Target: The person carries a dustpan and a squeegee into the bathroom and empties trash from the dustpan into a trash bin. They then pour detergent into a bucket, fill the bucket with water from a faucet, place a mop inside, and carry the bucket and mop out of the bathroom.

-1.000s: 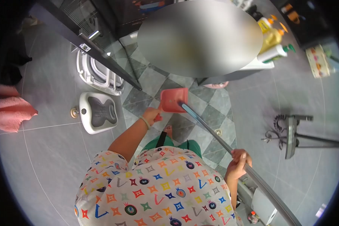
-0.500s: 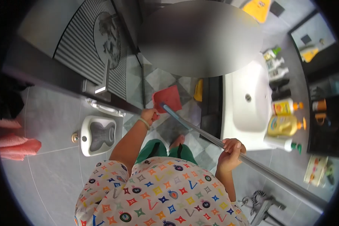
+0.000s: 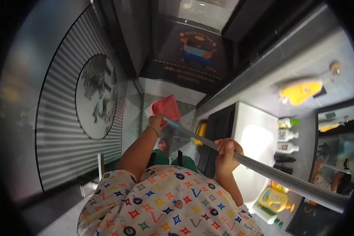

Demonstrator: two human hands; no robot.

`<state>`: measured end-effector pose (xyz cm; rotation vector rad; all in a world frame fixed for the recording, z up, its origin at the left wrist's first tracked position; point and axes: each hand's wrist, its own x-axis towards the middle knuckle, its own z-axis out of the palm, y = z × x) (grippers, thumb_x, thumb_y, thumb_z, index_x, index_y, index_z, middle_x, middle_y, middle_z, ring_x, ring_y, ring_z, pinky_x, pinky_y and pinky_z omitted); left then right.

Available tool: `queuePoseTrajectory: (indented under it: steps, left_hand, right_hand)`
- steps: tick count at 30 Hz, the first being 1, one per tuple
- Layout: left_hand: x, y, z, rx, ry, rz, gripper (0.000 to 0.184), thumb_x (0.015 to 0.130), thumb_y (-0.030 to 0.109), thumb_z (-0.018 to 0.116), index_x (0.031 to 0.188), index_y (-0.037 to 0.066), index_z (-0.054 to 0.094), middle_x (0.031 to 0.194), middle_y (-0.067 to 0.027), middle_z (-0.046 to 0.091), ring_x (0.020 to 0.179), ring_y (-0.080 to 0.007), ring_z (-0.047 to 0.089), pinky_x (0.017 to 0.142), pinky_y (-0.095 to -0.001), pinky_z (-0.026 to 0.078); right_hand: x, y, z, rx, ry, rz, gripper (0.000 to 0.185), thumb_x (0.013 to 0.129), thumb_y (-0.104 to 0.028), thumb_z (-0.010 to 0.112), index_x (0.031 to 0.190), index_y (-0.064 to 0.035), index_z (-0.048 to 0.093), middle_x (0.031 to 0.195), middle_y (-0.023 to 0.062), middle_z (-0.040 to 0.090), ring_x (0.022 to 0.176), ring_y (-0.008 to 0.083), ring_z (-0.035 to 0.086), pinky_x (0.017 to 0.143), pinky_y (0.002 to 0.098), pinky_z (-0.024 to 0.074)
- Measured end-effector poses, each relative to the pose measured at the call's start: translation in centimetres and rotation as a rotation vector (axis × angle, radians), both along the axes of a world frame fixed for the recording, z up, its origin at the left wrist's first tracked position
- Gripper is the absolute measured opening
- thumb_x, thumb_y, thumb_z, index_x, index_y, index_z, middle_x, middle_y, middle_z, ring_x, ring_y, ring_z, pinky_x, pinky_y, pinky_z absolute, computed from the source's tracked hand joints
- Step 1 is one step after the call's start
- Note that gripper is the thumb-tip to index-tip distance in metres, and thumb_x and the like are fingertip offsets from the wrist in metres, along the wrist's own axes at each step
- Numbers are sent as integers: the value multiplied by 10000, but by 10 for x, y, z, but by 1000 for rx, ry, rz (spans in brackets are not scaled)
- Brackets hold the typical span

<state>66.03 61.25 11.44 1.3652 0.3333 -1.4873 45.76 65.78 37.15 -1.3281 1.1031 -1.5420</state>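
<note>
L hand – fist on red dustpan, R hand – fist round grey pole

Covered, cropped and blurred
The left hand covers the grip end of the dustpan; the upper end of the pole fades into darkness at right. The bottom edge crops the patterned shirt. The mat's lower 2 lines blur.
</note>
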Motion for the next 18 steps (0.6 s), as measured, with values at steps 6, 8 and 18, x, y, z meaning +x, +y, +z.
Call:
queuePoseTrajectory:
  steps: [6,8,18]
  left_hand:
    - [2,-9,2,-59,-17,53,171,750,8,535,904,-27,468,681,-94,508,463,-188,493,470,-325,490]
    - [-4,-7,12,-88,-46,15,175,727,-17,518,895,-31,471,687,-98,519,479,-192,512,471,-313,493]
    - [4,-21,12,-117,-138,-68,108,678,3,550,775,-35,521,646,-97,536,492,-197,561,411,-303,480]
  right_hand:
    - [-7,-10,10,-57,14,62,331,857,-181,526,573,-55,413,510,62,423,499,161,436,579,350,473]
    - [-17,-7,7,-68,8,67,300,857,-173,532,601,-52,431,521,63,431,510,164,443,583,348,471]
    - [-17,4,2,79,57,68,237,845,-136,547,645,-43,462,626,91,491,580,156,469,623,355,486]
